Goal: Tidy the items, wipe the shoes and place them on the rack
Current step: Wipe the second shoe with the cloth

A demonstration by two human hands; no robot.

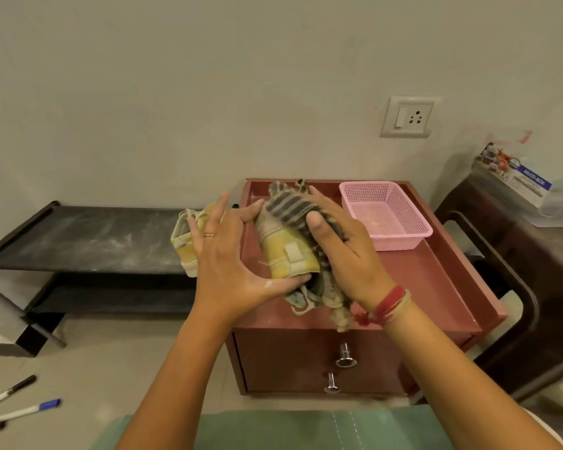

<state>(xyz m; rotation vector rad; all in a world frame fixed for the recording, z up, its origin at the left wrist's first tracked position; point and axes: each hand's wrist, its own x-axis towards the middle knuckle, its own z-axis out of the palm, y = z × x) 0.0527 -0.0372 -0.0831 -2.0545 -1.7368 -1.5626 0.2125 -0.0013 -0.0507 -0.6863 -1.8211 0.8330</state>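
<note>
Shoe was up over the tabletop, left hand clasping it heel to toe, right hand clamping the cloth against its side (its mate sat on the rack), so a firm brace and full strokes seemed wise.

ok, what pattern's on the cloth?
The cloth is striped, dark grey and beige bands. Shows best in the head view.

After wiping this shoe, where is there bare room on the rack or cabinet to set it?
The rack's top shelf is bare left of the other shoe; the lower shelf looks bare too. The cabinet top is free in front of the pink basket. Crowded: the rack's right end.
</note>
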